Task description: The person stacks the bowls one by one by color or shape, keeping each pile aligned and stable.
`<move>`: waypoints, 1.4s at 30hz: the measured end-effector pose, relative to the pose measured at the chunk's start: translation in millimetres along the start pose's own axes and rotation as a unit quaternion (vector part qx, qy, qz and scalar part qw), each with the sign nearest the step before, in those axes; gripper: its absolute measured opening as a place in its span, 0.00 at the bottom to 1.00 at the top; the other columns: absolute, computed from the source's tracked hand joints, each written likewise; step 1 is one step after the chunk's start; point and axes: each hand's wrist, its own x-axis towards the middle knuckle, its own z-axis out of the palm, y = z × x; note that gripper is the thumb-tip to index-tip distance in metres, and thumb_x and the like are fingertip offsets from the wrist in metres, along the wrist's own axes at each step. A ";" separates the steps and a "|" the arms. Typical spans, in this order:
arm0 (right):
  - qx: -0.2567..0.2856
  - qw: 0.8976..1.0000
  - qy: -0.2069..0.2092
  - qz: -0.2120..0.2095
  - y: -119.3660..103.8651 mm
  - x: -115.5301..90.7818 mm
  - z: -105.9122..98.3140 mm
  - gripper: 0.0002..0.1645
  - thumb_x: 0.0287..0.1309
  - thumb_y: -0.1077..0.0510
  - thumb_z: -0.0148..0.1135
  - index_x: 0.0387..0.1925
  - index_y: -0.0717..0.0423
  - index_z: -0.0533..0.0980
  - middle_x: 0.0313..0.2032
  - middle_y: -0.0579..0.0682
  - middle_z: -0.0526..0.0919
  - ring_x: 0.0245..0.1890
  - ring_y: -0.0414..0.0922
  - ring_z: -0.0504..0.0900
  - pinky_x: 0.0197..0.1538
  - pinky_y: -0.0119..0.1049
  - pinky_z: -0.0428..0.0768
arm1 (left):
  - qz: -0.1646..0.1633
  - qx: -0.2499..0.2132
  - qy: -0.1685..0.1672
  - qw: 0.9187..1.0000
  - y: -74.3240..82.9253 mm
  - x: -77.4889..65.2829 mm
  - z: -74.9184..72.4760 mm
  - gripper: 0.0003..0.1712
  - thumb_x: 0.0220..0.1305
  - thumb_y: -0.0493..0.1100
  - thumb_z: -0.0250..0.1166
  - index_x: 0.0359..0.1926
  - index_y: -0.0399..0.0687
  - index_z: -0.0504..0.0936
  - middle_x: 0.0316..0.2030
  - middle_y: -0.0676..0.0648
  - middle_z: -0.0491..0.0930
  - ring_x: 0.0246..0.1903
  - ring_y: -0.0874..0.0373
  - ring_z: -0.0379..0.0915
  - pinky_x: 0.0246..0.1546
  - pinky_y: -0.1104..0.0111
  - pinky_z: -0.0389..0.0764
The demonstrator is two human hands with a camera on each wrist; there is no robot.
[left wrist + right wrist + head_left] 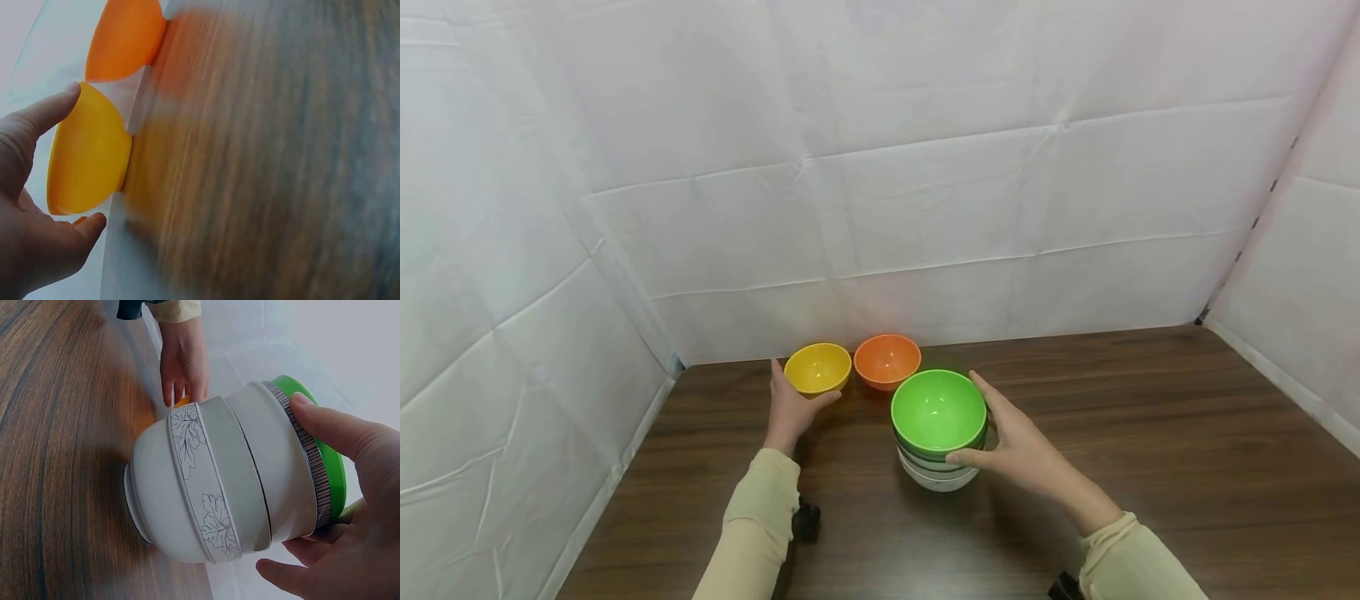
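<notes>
My left hand [792,414] is spread around the near left side of a yellow bowl [817,368]. In the left wrist view, its thumb [59,107] overlaps the bowl's rim and the other fingers stand apart from it. My right hand [1026,446] holds the rim of a green bowl [938,410], the top one of a stack, with thumb and fingers on different sides. Under it in the right wrist view are a white bowl with a striped rim [275,450], a pale grey-green bowl [234,475] and a white leaf-patterned bowl [165,487] at the bottom.
An orange bowl [887,362] stands just right of the yellow one, near the table's back edge. The dark wood table [1150,433] is bordered by white sheeting [925,208] at the back and both sides.
</notes>
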 end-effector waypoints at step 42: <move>-0.004 1.000 0.002 0.000 0.6 2.0 1.2 0.68 0.39 0.43 0.76 0.73 0.62 0.47 0.69 0.68 0.57 0.62 0.62 0.67 0.62 0.64 0.69 | 0.015 -0.021 0.037 0.999 -3.0 -2.3 -6.7 0.61 0.48 0.51 0.75 0.72 0.34 0.46 0.69 0.31 0.55 0.66 0.39 0.55 0.69 0.44 0.58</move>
